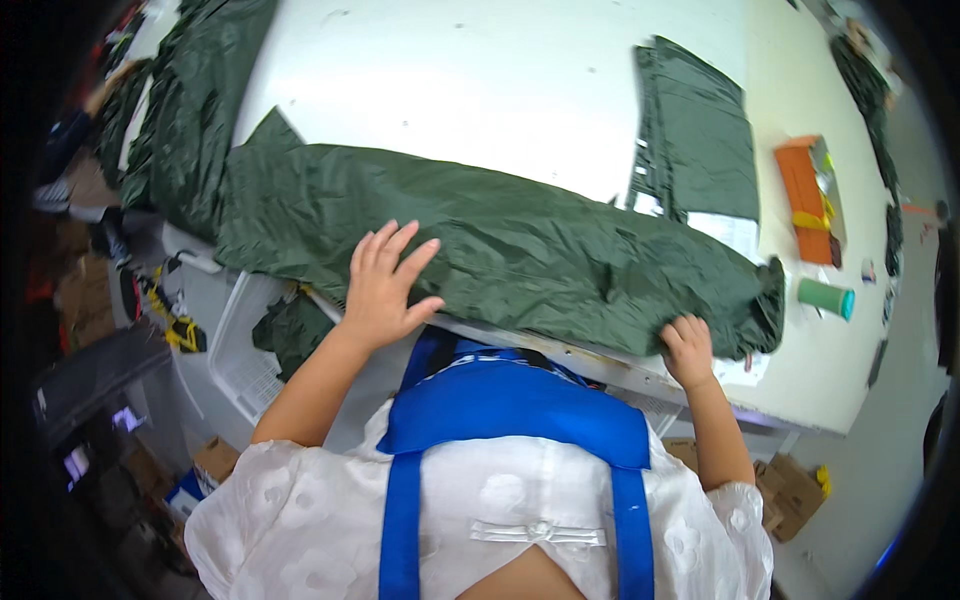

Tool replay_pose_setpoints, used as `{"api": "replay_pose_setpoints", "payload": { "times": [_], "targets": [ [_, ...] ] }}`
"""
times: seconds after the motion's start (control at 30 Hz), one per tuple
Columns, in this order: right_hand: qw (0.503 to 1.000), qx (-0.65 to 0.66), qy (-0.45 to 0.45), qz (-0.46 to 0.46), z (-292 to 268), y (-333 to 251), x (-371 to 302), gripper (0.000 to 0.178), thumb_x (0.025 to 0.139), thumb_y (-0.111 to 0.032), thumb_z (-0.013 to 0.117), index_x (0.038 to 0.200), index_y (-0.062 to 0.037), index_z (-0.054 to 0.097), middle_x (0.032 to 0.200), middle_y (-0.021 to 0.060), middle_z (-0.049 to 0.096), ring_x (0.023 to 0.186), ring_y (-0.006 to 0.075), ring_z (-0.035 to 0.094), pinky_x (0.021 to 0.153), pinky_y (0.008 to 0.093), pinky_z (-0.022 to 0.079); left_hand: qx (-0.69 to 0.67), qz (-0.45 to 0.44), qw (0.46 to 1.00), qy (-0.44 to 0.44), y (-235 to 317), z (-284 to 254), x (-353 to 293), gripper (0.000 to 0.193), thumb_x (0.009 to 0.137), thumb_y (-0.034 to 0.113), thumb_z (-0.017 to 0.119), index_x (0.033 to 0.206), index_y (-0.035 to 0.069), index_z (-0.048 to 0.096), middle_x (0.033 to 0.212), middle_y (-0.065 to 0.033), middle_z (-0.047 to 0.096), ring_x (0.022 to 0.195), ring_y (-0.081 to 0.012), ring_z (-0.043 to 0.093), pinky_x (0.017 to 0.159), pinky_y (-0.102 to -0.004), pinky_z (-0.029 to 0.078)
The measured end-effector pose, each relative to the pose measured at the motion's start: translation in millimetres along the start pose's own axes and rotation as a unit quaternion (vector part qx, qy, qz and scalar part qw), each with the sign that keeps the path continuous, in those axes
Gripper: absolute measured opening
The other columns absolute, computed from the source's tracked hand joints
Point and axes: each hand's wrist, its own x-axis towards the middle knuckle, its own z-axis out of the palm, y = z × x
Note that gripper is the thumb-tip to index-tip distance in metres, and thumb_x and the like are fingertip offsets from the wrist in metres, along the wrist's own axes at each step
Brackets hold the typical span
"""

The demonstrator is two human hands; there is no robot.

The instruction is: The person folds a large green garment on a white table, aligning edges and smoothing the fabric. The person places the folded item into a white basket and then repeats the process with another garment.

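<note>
A long piece of dark green, crinkled, thin fabric [520, 235] lies across the front of the white table [430, 60]. It looks folded lengthwise, with a gathered end at the right. My left hand [385, 285] is open on its left half, palm down, fingers spread. At the near edge towards the right end, my right hand [689, 350] has its fingers curled over the fabric, pinching that edge. The fingertips of the right hand are partly hidden.
Folded dark green pieces [705, 130] lie stacked at the far right. Beyond them are an orange box [800, 180] and a green cylinder [824, 297]. A green fabric heap [195, 110] covers the left side. Below the table edge stands a white basket [245, 335]. Another person's arm [105, 90] shows at far left.
</note>
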Motion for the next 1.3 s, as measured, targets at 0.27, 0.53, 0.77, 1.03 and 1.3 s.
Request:
{"api": "replay_pose_setpoints", "payload": {
  "times": [0.27,0.53,0.77,1.03,1.3],
  "targets": [
    [0.966,0.030,0.155,0.204,-46,127,0,0.039,0.069,0.003,0.060,0.107,-0.0082,0.058,0.111,0.0158,0.057,0.107,0.0365,0.052,0.090,0.0408,0.044,0.077,-0.004,0.993,-0.091,-1,66,2,0.072,0.074,0.055,0.064,0.138,0.028,0.045,0.154,-0.0146,0.018,0.140,-0.0440,0.009,0.108,-0.0634,0.005],
    [0.973,-0.095,-0.014,0.208,-13,251,-27,0.015,0.071,0.005,0.052,0.082,-0.0053,0.054,0.083,0.0148,0.056,0.087,0.0366,0.055,0.076,0.0443,0.044,0.099,0.003,0.988,-0.115,-8,71,6,0.070,0.074,0.056,0.063,0.135,0.026,0.048,0.153,-0.0143,0.019,0.140,-0.0437,0.011,0.109,-0.0619,0.007],
    [0.959,-0.156,0.006,0.237,-56,175,42,0.025,0.076,0.000,0.053,0.099,-0.0070,0.059,0.101,0.0139,0.059,0.100,0.0327,0.055,0.083,0.0417,0.046,0.111,0.004,0.988,-0.112,-9,75,2,0.068,0.077,0.062,0.057,0.136,0.029,0.046,0.153,-0.0141,0.018,0.140,-0.0436,0.011,0.109,-0.0625,0.007],
    [0.882,0.391,-0.042,0.259,14,-38,125,0.028,0.081,-0.023,0.070,0.095,-0.0014,0.061,0.083,0.0118,0.066,0.074,0.0236,0.065,0.072,0.0325,0.052,0.105,0.013,0.989,-0.101,-12,81,7,0.068,0.077,0.062,0.057,0.137,0.031,0.044,0.153,-0.0132,0.019,0.140,-0.0425,0.011,0.109,-0.0619,0.007],
    [0.822,0.477,-0.053,0.306,13,-24,87,0.019,0.080,-0.011,0.068,0.088,-0.0021,0.052,0.070,0.0043,0.057,0.061,0.0124,0.055,0.058,0.0273,0.046,0.100,0.024,0.990,-0.096,-17,86,2,0.071,0.080,0.069,0.049,0.137,0.028,0.045,0.153,-0.0149,0.019,0.139,-0.0440,0.013,0.109,-0.0608,0.007]
  ]
}}
